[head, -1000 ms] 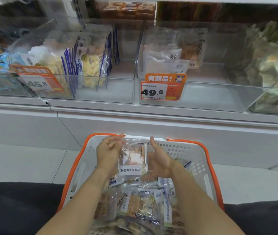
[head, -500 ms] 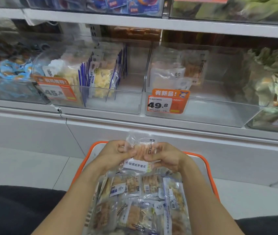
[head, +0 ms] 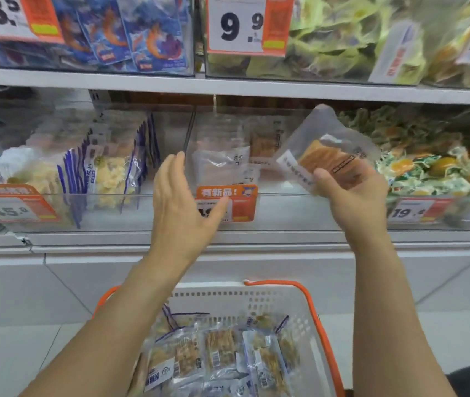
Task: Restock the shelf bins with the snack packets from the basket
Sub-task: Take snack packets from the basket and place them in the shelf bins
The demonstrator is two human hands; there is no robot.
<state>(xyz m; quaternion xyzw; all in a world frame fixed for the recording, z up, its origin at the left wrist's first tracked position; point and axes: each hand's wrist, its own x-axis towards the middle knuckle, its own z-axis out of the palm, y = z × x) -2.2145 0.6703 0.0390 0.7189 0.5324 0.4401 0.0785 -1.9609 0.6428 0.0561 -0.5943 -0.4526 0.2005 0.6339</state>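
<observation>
At centre right, the right hand point(head: 354, 193) grips a packet point(head: 325, 156) by its lower edge; light, crinkly, likely slippery. Left hand point(head: 183, 202) hovers spread.

orange price tags point(head: 236, 25), white floor tiles point(head: 13, 353)

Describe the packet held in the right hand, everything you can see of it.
The packet is a clear plastic pouch, sealed, with an orange-brown layered snack showing through and a white printed label near its lower left edge. Dark print runs along its right side; the text is too blurred to read. It is tilted, top corner pointing up. The right hand grips its lower edge, thumb on the front. It is raised in front of the clear shelf bin with the orange price tag, not yet inside. Nothing else touches it.
</observation>
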